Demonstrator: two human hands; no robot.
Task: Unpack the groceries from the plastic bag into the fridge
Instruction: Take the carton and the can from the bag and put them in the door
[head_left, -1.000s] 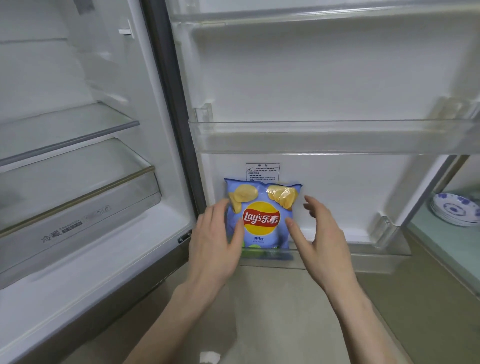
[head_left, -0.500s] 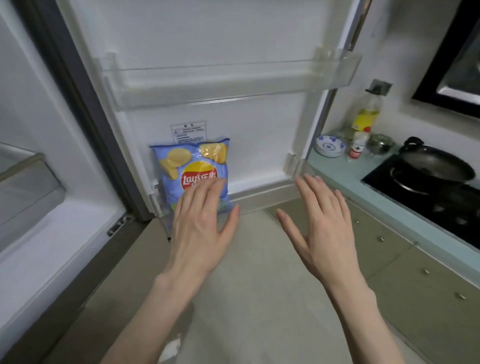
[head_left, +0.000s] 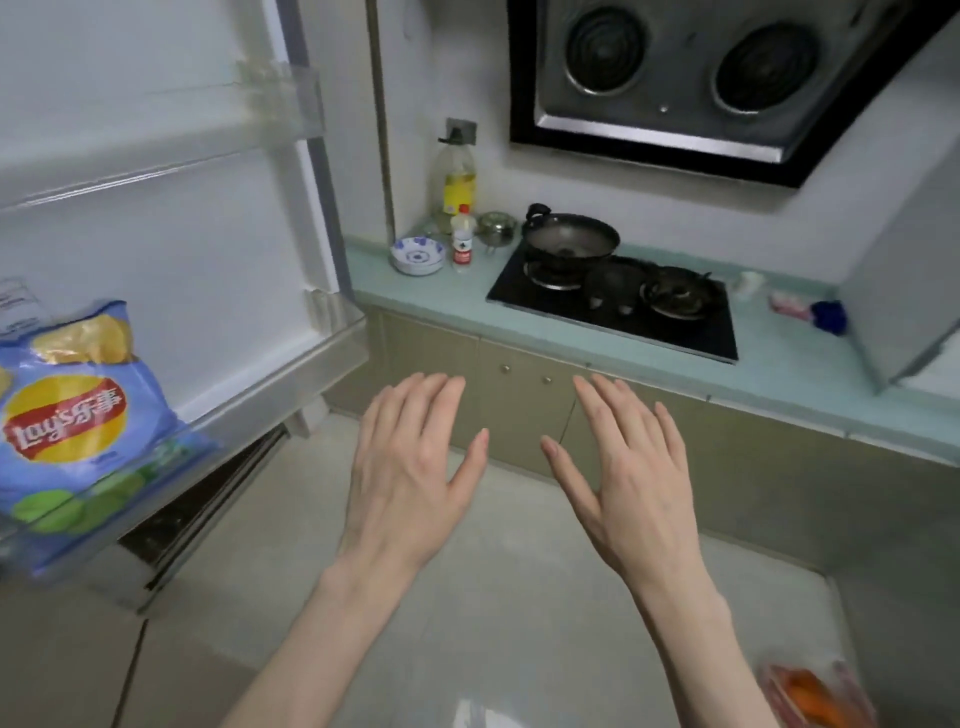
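- Left hand (head_left: 410, 467) and right hand (head_left: 631, 475): both flat, fingers straight, holding nothing.
- Blue crinkled Lay's crisp bag (head_left: 78, 421) stands in the clear lower fridge-door bin (head_left: 291, 379), far left.
- Clear plastic bag with orange contents (head_left: 815, 693) lies near right on the floor, below the right hand, the closer one; likely next reach.

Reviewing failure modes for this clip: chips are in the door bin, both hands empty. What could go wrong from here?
1. The chip bag leans outward in the lowest door shelf; it may tip out when the door swings.
2. The plastic bag with orange contents lies at the frame's bottom edge, near the right hand; with the left hand also off target, reaching may be imprecise.
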